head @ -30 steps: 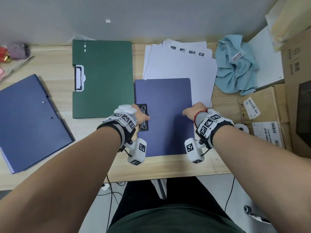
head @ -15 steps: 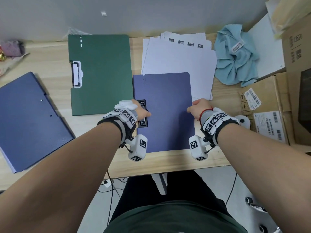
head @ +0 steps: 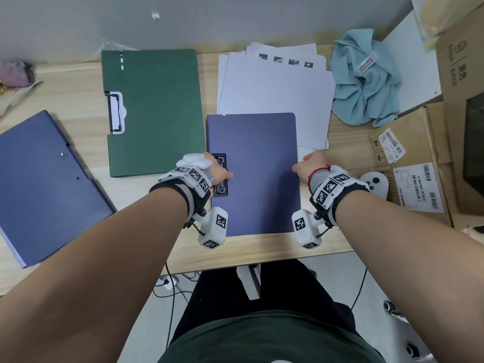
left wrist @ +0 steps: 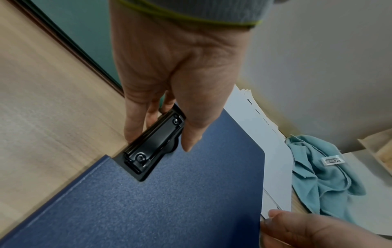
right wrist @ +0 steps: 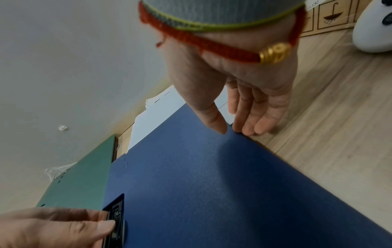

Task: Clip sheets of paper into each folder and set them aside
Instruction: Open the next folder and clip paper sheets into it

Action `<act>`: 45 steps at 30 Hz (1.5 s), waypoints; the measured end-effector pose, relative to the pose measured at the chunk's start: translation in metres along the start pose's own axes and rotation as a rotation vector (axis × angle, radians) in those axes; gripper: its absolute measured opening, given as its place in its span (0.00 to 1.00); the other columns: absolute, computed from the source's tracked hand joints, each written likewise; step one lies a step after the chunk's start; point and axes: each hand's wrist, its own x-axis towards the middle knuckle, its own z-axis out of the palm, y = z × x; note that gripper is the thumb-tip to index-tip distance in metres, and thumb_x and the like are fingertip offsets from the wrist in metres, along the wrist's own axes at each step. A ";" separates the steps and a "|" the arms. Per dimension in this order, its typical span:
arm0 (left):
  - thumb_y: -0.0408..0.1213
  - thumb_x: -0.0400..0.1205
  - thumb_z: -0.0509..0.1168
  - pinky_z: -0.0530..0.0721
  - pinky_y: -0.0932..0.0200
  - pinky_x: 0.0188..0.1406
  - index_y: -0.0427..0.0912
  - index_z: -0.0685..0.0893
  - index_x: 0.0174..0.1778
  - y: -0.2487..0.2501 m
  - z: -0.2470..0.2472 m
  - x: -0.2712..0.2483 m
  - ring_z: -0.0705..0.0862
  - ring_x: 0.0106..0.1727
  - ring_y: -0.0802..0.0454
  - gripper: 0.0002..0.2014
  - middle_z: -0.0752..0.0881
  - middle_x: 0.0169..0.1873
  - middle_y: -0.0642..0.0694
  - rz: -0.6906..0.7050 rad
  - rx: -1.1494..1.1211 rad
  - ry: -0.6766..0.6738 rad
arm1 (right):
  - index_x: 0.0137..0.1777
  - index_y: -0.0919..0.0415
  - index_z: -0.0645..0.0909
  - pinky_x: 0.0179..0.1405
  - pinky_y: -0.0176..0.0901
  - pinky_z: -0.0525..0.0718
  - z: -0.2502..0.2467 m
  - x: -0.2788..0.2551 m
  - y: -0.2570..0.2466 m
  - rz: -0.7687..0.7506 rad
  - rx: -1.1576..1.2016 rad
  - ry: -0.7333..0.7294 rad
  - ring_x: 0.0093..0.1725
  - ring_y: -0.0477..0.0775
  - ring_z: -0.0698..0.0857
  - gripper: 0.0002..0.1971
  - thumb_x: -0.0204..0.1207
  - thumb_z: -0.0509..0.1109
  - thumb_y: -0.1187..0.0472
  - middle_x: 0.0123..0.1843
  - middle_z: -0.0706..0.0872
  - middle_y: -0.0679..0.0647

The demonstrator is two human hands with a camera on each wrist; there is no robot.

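Note:
A closed blue folder lies flat on the desk in front of me, its black clip on the left edge. My left hand holds that edge at the clip, thumb on the cover and fingers down beside the clip. At the folder's right edge, my right hand pinches the cover, with the thumb on top and the fingers at the rim. A loose stack of white paper lies behind the folder, partly under it.
A green folder lies at the back left and a second blue folder at the far left. A light blue cloth, cardboard boxes and a white controller crowd the right side. The desk's front edge is close.
My right hand has slid a little to the right, from on the cover to its right edge. The left hand stays at the clip and the folder stays flat.

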 end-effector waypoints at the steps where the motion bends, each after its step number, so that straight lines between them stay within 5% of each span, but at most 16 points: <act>1: 0.59 0.67 0.76 0.89 0.48 0.53 0.41 0.79 0.43 0.000 0.000 -0.001 0.88 0.43 0.44 0.25 0.89 0.42 0.42 0.002 -0.011 0.001 | 0.69 0.66 0.75 0.66 0.49 0.81 0.002 0.000 0.001 0.005 -0.001 -0.003 0.62 0.64 0.83 0.20 0.77 0.68 0.69 0.68 0.81 0.65; 5: 0.56 0.67 0.77 0.89 0.47 0.54 0.42 0.79 0.41 0.000 0.001 -0.003 0.89 0.44 0.43 0.23 0.90 0.44 0.41 0.007 -0.049 0.010 | 0.51 0.60 0.79 0.40 0.40 0.79 0.006 0.007 0.003 0.006 -0.060 0.017 0.39 0.61 0.78 0.13 0.65 0.71 0.62 0.43 0.79 0.58; 7: 0.55 0.67 0.77 0.89 0.47 0.55 0.43 0.78 0.41 -0.001 0.001 -0.005 0.89 0.45 0.43 0.22 0.90 0.45 0.42 0.005 -0.054 0.009 | 0.60 0.63 0.80 0.43 0.41 0.80 0.007 0.014 0.006 0.025 -0.069 -0.047 0.42 0.60 0.79 0.19 0.67 0.72 0.62 0.50 0.81 0.61; 9: 0.53 0.69 0.77 0.88 0.48 0.56 0.43 0.75 0.39 -0.001 0.001 -0.006 0.89 0.47 0.43 0.21 0.89 0.45 0.42 0.007 -0.056 0.006 | 0.68 0.62 0.78 0.59 0.50 0.85 0.006 0.016 0.007 0.037 -0.060 -0.106 0.57 0.62 0.85 0.29 0.64 0.74 0.59 0.63 0.83 0.62; 12: 0.53 0.72 0.75 0.84 0.56 0.46 0.42 0.75 0.37 0.000 0.001 -0.007 0.84 0.37 0.46 0.20 0.85 0.36 0.44 0.007 -0.024 0.000 | 0.71 0.62 0.78 0.64 0.56 0.85 0.002 0.019 0.010 0.039 -0.064 -0.124 0.64 0.62 0.84 0.33 0.62 0.75 0.58 0.68 0.82 0.62; 14: 0.54 0.72 0.75 0.82 0.57 0.41 0.43 0.75 0.37 0.000 0.001 -0.008 0.80 0.32 0.48 0.20 0.81 0.32 0.46 0.001 -0.009 0.009 | 0.70 0.63 0.78 0.60 0.53 0.86 0.001 0.018 0.009 0.036 -0.050 -0.125 0.57 0.60 0.84 0.30 0.66 0.76 0.59 0.66 0.83 0.61; 17: 0.56 0.69 0.77 0.87 0.54 0.50 0.43 0.76 0.38 -0.001 0.003 -0.006 0.85 0.38 0.46 0.22 0.85 0.37 0.45 -0.008 -0.011 0.005 | 0.65 0.67 0.81 0.47 0.49 0.87 0.003 0.014 0.007 0.032 -0.004 -0.091 0.45 0.61 0.84 0.26 0.67 0.77 0.60 0.51 0.86 0.62; 21: 0.61 0.65 0.76 0.88 0.50 0.54 0.42 0.79 0.43 0.000 0.000 -0.008 0.87 0.43 0.45 0.27 0.88 0.42 0.44 -0.015 0.019 0.004 | 0.53 0.65 0.80 0.31 0.43 0.79 0.006 0.011 0.005 -0.039 -0.057 -0.047 0.42 0.61 0.80 0.18 0.70 0.79 0.54 0.43 0.82 0.60; 24: 0.64 0.66 0.74 0.87 0.50 0.55 0.40 0.81 0.49 0.001 -0.003 -0.011 0.88 0.44 0.44 0.31 0.87 0.41 0.44 -0.019 0.065 -0.015 | 0.56 0.68 0.83 0.54 0.52 0.86 -0.001 0.011 0.009 -0.128 -0.034 -0.047 0.48 0.64 0.86 0.19 0.74 0.77 0.52 0.47 0.86 0.63; 27: 0.69 0.68 0.70 0.85 0.55 0.53 0.41 0.84 0.46 0.007 -0.012 -0.018 0.88 0.43 0.45 0.31 0.87 0.38 0.44 0.000 0.146 -0.040 | 0.43 0.60 0.83 0.50 0.51 0.85 -0.007 0.011 0.010 -0.213 0.102 -0.151 0.44 0.62 0.87 0.21 0.69 0.76 0.41 0.43 0.88 0.57; 30: 0.78 0.63 0.65 0.86 0.51 0.54 0.42 0.82 0.39 0.022 -0.029 -0.033 0.90 0.44 0.44 0.37 0.90 0.38 0.42 0.046 0.189 -0.040 | 0.50 0.52 0.91 0.53 0.60 0.83 -0.011 0.014 0.011 -0.188 0.276 -0.328 0.50 0.59 0.88 0.27 0.61 0.74 0.32 0.52 0.93 0.55; 33: 0.86 0.44 0.61 0.87 0.51 0.50 0.41 0.82 0.33 0.041 -0.048 -0.053 0.88 0.35 0.45 0.47 0.90 0.34 0.42 0.127 0.135 -0.013 | 0.55 0.56 0.89 0.58 0.56 0.86 -0.026 -0.014 -0.004 -0.241 0.349 -0.495 0.50 0.55 0.88 0.19 0.79 0.70 0.41 0.55 0.92 0.56; 36: 0.87 0.34 0.63 0.89 0.47 0.51 0.41 0.80 0.42 0.059 -0.060 -0.073 0.91 0.37 0.43 0.56 0.90 0.40 0.42 0.192 0.050 -0.075 | 0.61 0.57 0.87 0.51 0.50 0.89 -0.040 -0.029 -0.017 -0.332 0.396 -0.713 0.51 0.53 0.90 0.12 0.84 0.68 0.54 0.55 0.91 0.54; 39: 0.83 0.39 0.71 0.88 0.47 0.55 0.41 0.78 0.44 0.070 -0.068 -0.092 0.92 0.40 0.41 0.52 0.91 0.42 0.38 0.242 -0.026 -0.164 | 0.70 0.59 0.83 0.62 0.51 0.87 -0.050 -0.042 -0.033 -0.422 0.380 -0.852 0.59 0.54 0.89 0.17 0.83 0.67 0.66 0.64 0.89 0.56; 43: 0.74 0.50 0.76 0.87 0.46 0.56 0.42 0.76 0.42 0.068 -0.071 -0.107 0.92 0.44 0.43 0.42 0.91 0.40 0.36 0.237 -0.017 -0.154 | 0.71 0.60 0.81 0.43 0.38 0.89 -0.052 -0.054 -0.050 -0.449 0.342 -0.920 0.46 0.47 0.90 0.19 0.83 0.64 0.71 0.48 0.91 0.47; 45: 0.73 0.48 0.78 0.88 0.46 0.55 0.42 0.75 0.46 0.064 -0.071 -0.109 0.92 0.43 0.46 0.44 0.90 0.42 0.40 0.224 -0.057 -0.142 | 0.73 0.60 0.78 0.39 0.36 0.89 -0.052 -0.058 -0.052 -0.441 0.336 -0.938 0.44 0.46 0.90 0.19 0.84 0.63 0.72 0.45 0.90 0.47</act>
